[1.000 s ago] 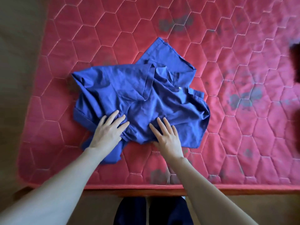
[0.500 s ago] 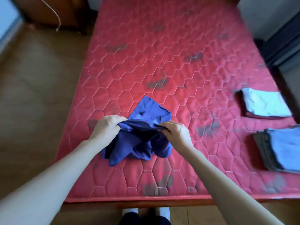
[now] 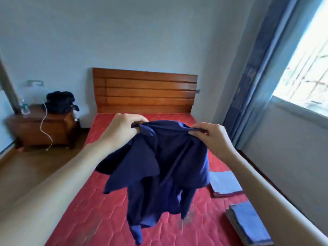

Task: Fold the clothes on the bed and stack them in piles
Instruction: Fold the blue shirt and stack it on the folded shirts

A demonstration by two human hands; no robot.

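I see pale blue-grey walls (image 3: 142,32) all around. At twelve o'clock a slatted wooden headboard (image 3: 144,90) stands against the far wall. At ten o'clock sits a wooden nightstand (image 3: 41,129) on brown flooring (image 3: 35,166). At two o'clock, daylight pours through a barred window (image 3: 307,68) beside blue curtains (image 3: 248,86).

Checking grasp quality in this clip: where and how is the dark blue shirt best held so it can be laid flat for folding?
Along its top edge, one hand at each end, as now: the left hand and right hand pinch the dark blue shirt from above at opposite ends. It hangs bunched and twisted over the red mattress, so shifting outward toward the shoulder seams would probably spread it better.
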